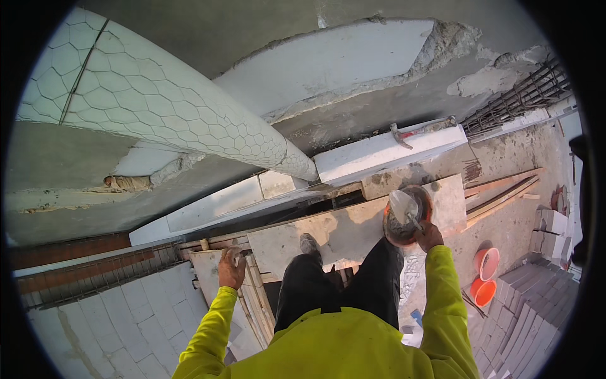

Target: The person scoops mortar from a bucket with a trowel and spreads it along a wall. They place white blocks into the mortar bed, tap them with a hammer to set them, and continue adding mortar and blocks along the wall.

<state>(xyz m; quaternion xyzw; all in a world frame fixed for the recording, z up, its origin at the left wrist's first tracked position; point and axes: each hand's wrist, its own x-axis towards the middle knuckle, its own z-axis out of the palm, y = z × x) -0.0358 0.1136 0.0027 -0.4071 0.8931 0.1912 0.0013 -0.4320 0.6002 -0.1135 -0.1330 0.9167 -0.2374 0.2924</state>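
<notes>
My right hand (429, 236) is closed round the handle of a pointing trowel (403, 206). Its wide pale blade lies over a round bucket (428, 203) with an orange rim and grey wet mortar (392, 231) inside. The bucket stands on a board platform (347, 228), just right of my legs. My left hand (231, 269) hangs out to the left above some planks, its fingers apart and bent, with nothing seen in them.
A mesh-wrapped white column (170, 104) slants across the upper left. A hammer (420, 131) lies on white blocks (385, 155) along the wall. Loose timber (502, 192), orange buckets (483, 292) and stacked blocks (524, 309) are at the right. Rebar (524, 95) sticks out upper right.
</notes>
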